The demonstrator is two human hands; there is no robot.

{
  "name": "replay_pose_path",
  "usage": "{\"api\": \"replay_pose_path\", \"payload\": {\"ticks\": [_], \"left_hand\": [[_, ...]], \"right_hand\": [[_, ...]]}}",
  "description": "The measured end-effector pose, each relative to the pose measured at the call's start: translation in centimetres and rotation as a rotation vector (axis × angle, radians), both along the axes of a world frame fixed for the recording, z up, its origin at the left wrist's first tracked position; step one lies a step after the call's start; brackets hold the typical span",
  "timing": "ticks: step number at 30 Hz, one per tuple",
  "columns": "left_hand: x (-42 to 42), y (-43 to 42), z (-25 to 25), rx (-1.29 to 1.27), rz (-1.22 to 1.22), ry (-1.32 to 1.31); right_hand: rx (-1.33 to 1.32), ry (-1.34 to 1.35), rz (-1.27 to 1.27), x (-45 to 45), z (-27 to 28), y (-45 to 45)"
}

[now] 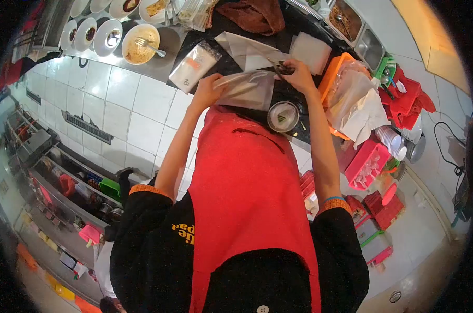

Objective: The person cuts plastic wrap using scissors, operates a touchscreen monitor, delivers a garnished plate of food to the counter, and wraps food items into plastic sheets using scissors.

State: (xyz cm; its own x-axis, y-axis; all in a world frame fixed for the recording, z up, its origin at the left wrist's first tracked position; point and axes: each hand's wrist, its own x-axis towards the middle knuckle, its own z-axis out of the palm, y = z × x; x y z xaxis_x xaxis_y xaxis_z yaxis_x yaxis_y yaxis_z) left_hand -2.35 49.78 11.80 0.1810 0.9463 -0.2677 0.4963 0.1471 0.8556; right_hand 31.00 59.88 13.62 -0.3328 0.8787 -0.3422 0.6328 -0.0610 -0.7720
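Note:
My left hand (209, 91) is closed on the edge of a clear plastic sheet (249, 89) that lies at the counter's front. In my right hand (299, 77) is a pair of scissors (282, 68), its dark handles in my fingers and its blades pointing up and left. Behind the scissors lies another translucent plastic sheet (241, 49). A stack of plastic sheets (309, 53) sits just beyond my right hand. Left of my left hand is a wrapped white pack (194, 67). A small round bowl (283, 116) with something green inside stands below my right wrist.
Several white bowls (107, 38) stand on the steel counter at left, one with a fork (149, 46). A brown cloth (252, 15) lies at the back. To the right are an orange basket (328, 86), a pink basket (369, 164) and stacked cups (390, 141).

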Motion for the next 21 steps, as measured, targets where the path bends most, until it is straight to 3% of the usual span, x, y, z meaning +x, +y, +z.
{"api": "replay_pose_path", "payload": {"ticks": [3, 5, 6, 8, 10, 12, 14, 15, 16, 18, 21], "left_hand": [[0.1, -0.4, 1.5, -0.071, 0.098, 0.033], [0.3, 0.2, 4.3, 0.051, 0.140, 0.154], [0.2, 0.6, 4.6, 0.051, 0.141, 0.153], [0.1, 1.6, 5.2, 0.451, 0.170, 0.348], [0.3, 3.3, 5.8, 0.438, 0.159, 0.363], [0.9, 4.9, 4.5, 0.426, 0.142, 0.379], [1.9, 7.1, 1.8, 0.350, 0.083, 0.200], [2.6, 8.2, 1.7, 0.442, 0.022, 0.272], [3.3, 9.3, 1.6, 0.447, 0.023, 0.272], [4.3, 10.6, 1.3, 0.538, 0.045, 0.369], [4.8, 11.6, 1.0, 0.498, 0.000, 0.410]], "right_hand": [[0.012, 0.015, -0.192, 1.6, 0.3, -0.6], [0.049, -0.009, -0.291, 2.2, 0.4, -1.4], [0.012, 0.135, -0.395, 2.2, 1.2, -2.3], [-0.022, 0.280, -0.498, 1.9, 1.5, -2.6], [0.090, 0.184, -0.552, 1.5, 0.8, -3.0], [0.068, 0.334, -0.621, 0.6, -0.2, -2.3], [-0.107, -0.075, -0.679, -0.4, 0.0, -1.4], [0.050, -0.150, -0.603, -0.9, 0.6, -1.4], [0.055, -0.148, -0.603, -1.7, 0.9, -1.0], [0.340, -0.057, -0.563, -2.6, 0.9, -0.7], [0.350, -0.151, -0.461, -2.7, 1.2, 1.4]]}}
